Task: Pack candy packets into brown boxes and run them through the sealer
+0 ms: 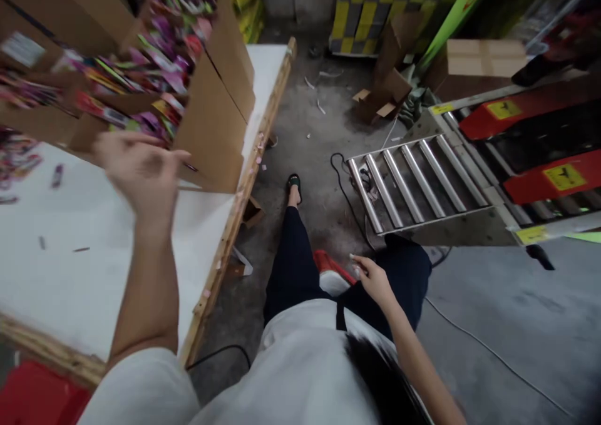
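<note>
My left hand (143,171), smeared by motion, is raised over the white table (89,243) at the near side of an open cardboard box (213,118). Its fingers look partly bent; I cannot make out whether anything is in them. Small colourful wrapped packets (162,56) fill the box in a loose heap. My right hand (374,280) hangs low in front of my right thigh, fingers loosely curved and apart, with nothing visible in them. More packets (19,159) lie loose on the table at the far left.
A wooden edge (225,237) borders the table. To my right stands a roller conveyor (417,181) with red machine parts (549,178). A cable (345,190) runs over the floor. Beyond are a torn carton (385,96), a closed carton (486,59) and stacked yellow-grey packages (366,12).
</note>
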### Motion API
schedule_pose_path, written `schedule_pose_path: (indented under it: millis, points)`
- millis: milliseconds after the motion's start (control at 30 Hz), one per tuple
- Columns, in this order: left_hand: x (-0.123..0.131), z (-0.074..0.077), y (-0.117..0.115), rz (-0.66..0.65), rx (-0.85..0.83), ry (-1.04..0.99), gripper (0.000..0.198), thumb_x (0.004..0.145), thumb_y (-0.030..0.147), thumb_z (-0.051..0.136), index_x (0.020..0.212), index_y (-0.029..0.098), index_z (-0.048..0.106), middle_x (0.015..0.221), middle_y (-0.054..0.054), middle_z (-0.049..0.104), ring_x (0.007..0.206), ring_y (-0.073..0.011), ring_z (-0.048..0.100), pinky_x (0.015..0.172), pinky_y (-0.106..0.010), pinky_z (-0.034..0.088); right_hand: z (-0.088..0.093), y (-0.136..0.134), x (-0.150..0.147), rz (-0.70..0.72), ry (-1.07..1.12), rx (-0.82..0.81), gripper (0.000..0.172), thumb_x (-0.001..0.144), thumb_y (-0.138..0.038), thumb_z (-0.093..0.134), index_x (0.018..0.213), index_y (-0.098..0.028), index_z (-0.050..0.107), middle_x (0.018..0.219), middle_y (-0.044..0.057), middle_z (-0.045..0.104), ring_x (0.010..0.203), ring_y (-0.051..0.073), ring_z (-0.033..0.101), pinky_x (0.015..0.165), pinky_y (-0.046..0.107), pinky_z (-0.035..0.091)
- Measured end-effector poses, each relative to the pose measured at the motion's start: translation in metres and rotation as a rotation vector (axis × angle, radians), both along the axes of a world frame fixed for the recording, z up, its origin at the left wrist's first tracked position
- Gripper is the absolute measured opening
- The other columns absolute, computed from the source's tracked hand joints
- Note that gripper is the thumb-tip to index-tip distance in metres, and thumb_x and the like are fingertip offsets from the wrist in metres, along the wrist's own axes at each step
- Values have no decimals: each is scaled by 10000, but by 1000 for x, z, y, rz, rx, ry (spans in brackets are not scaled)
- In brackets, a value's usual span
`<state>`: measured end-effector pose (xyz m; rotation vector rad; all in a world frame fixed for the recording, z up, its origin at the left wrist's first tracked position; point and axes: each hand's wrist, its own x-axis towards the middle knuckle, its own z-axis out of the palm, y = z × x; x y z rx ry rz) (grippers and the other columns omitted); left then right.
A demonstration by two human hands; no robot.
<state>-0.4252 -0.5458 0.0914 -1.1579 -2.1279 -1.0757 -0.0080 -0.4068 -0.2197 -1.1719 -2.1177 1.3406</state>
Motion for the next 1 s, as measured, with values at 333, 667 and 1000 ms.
schedule_pose_path:
  millis: [333, 667, 1000]
  points:
    - [-2, -8, -7, 318, -233, 125, 423, 780, 464, 786, 1010, 161, 602, 1176, -190, 622, 1223, -411, 491, 1057, -573, 354, -24, -30, 29, -36, 3, -14, 418, 791, -425, 538, 1072, -215, 765, 1137, 111, 779, 1027, 273, 754, 1021, 448, 575]
    - [-33, 14, -50, 279, -305, 82, 391, 868, 299, 602, 586, 218, 344, 674, -21, 486, 815, -202, 509, 878, -358, 402, 26, -22, -31, 102, 148, 8, 452, 802, -466, 553, 1094, -198, 770, 1133, 133, 774, 1032, 274, 740, 979, 446, 575]
    - [107, 7, -122, -32, -168, 448, 439, 963, 271, 580, 581, 216, 370, 590, 22, 411, 636, -158, 418, 645, -319, 308, 91, -110, -199, 269, 559, -1056, 706, 712, -776, 683, 1223, -288, 660, 1190, 66, 723, 1050, 256, 681, 929, 485, 551]
